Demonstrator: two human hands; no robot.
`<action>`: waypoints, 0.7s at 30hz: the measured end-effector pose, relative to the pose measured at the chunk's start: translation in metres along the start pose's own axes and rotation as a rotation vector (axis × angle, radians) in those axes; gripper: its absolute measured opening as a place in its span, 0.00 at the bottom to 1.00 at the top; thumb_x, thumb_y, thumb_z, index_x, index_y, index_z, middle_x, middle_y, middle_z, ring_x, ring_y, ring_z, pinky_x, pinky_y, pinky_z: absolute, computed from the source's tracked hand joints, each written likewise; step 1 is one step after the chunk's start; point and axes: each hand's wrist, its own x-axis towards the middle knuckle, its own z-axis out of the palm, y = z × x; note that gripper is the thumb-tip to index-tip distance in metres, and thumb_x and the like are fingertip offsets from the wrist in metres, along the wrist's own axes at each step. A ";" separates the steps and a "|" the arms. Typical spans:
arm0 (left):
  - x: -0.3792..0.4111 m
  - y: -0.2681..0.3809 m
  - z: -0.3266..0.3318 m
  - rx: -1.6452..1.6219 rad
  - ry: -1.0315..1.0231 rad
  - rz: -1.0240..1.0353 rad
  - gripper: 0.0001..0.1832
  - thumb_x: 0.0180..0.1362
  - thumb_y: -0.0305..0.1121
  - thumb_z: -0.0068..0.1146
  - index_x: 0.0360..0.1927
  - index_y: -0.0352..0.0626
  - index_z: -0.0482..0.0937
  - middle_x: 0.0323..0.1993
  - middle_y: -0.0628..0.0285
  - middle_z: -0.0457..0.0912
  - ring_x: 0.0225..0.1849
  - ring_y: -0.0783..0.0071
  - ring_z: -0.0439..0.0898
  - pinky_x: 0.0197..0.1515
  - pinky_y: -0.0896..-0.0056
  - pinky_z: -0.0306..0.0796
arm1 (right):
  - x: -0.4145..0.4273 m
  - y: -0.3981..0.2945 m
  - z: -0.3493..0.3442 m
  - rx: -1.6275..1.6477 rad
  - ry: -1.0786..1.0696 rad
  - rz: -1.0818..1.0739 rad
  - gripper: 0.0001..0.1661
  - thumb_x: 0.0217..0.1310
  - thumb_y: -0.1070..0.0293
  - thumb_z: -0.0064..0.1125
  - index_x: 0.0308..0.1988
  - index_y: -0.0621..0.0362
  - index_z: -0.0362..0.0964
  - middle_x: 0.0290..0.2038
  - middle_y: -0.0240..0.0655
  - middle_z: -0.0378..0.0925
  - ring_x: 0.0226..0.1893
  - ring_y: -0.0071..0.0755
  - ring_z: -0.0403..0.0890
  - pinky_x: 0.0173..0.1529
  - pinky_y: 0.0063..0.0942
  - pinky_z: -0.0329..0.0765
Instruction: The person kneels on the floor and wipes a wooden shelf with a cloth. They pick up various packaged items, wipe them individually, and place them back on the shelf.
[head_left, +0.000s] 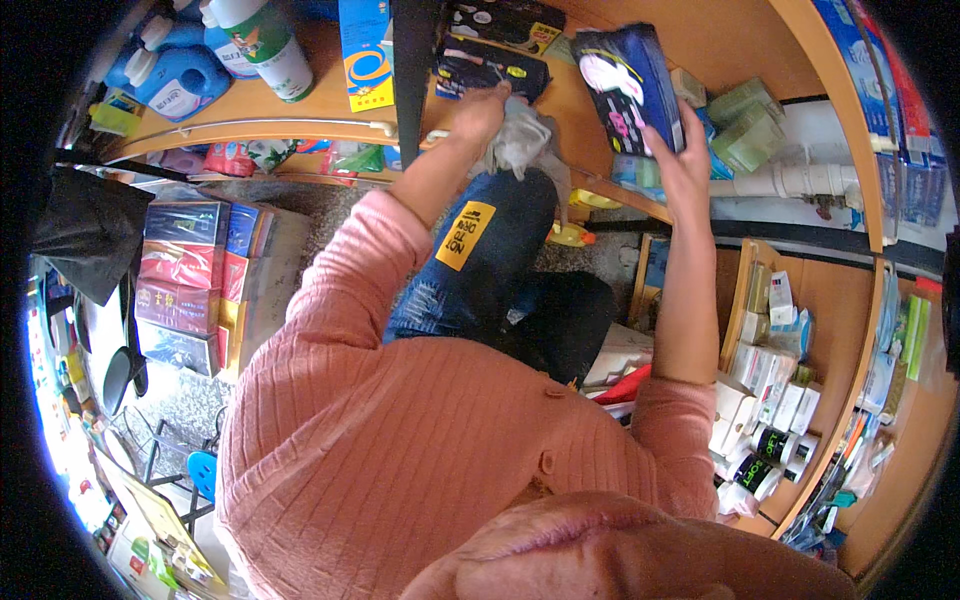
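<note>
My left hand (480, 116) is at the shelf, its fingers closed on a crumpled grey cloth (525, 142) that hangs down over the shelf's edge near my knee. Just beyond those fingers lies a dark soft package (491, 67) with printing, with another dark package (506, 22) behind it. My right hand (682, 150) holds up a dark blue and black plastic package (630, 90) by its lower right edge, the thumb on its printed face. This package is tilted, above the right part of the shelf.
Blue detergent bottles (176, 82), a green and white bottle (274, 56) and a blue and yellow box (366, 60) stand on the wooden shelf (322, 127) at left. A black upright (415, 75) divides it. Small green boxes (750, 127) and a white pipe (802, 180) are at right. Stacked cartons (180, 285) stand lower left.
</note>
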 end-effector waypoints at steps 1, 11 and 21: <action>0.023 -0.037 0.001 -0.100 -0.030 0.088 0.22 0.61 0.44 0.47 0.34 0.33 0.81 0.34 0.52 0.82 0.37 0.63 0.78 0.43 0.67 0.67 | 0.015 -0.003 0.012 -0.088 -0.027 -0.025 0.33 0.50 0.73 0.64 0.55 0.64 0.61 0.49 0.41 0.71 0.48 0.32 0.72 0.53 0.27 0.67; 0.035 -0.069 -0.001 -0.148 -0.163 0.107 0.21 0.61 0.44 0.45 0.30 0.36 0.83 0.28 0.57 0.82 0.32 0.71 0.77 0.41 0.72 0.67 | 0.099 0.040 0.134 -0.445 -0.180 -0.303 0.30 0.41 0.74 0.66 0.49 0.55 0.69 0.42 0.44 0.77 0.43 0.41 0.78 0.49 0.31 0.72; 0.041 -0.077 0.002 -0.141 -0.188 0.095 0.23 0.64 0.44 0.42 0.32 0.35 0.81 0.26 0.60 0.81 0.24 0.73 0.77 0.31 0.75 0.71 | 0.122 0.075 0.185 -0.511 -0.078 -0.479 0.31 0.35 0.70 0.66 0.47 0.51 0.72 0.43 0.44 0.74 0.48 0.49 0.71 0.52 0.41 0.67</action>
